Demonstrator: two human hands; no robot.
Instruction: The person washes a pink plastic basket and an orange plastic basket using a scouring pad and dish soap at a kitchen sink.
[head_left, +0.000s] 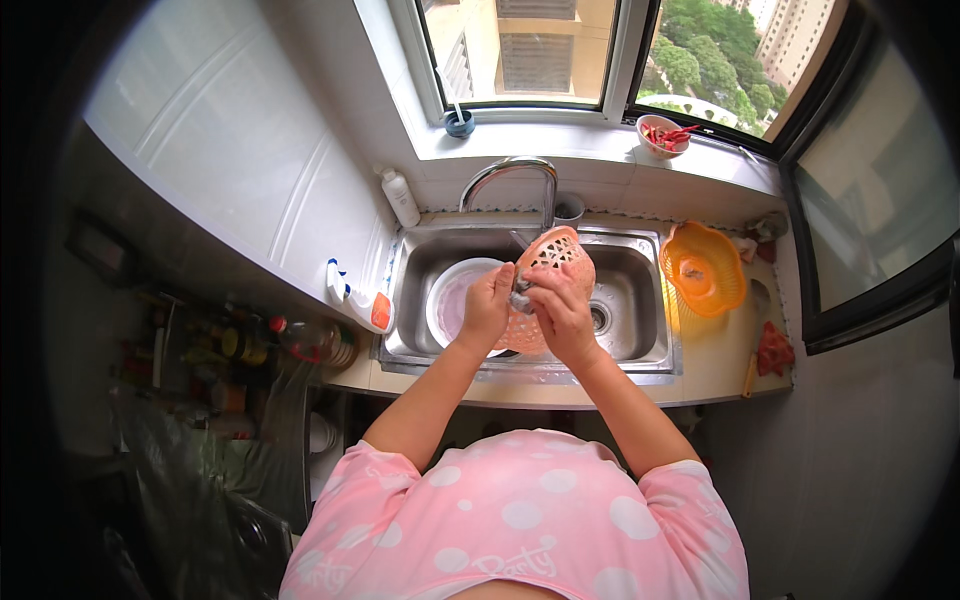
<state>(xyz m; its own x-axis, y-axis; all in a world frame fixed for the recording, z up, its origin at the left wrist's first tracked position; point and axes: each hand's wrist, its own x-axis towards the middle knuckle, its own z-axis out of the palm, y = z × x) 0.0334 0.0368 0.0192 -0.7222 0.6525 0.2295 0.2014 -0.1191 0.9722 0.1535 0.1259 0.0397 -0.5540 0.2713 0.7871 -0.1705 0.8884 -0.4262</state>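
A peach-coloured perforated plastic basket (529, 339) is tilted on its side above the stainless steel sink (654, 330). My left hand (489, 304) grips the basket at its left side, thumb up. Pinched in the fingers of my right hand (564, 307) is a grey scrubber (520, 294), which looks like steel wool and rests against the basket. Part of the scrubber is hidden by my fingers. Below my left hand, a white basin (442, 300) with pale liquid stands in the sink's left side.
A chrome faucet (551, 187) arches behind the basket. An orange-yellow basket (703, 270) is on the right counter, near a knife (752, 367). Spray bottles (373, 309) stand left. A bowl of red chillies (664, 136) sits on the windowsill. An open window sash (877, 180) juts in at right.
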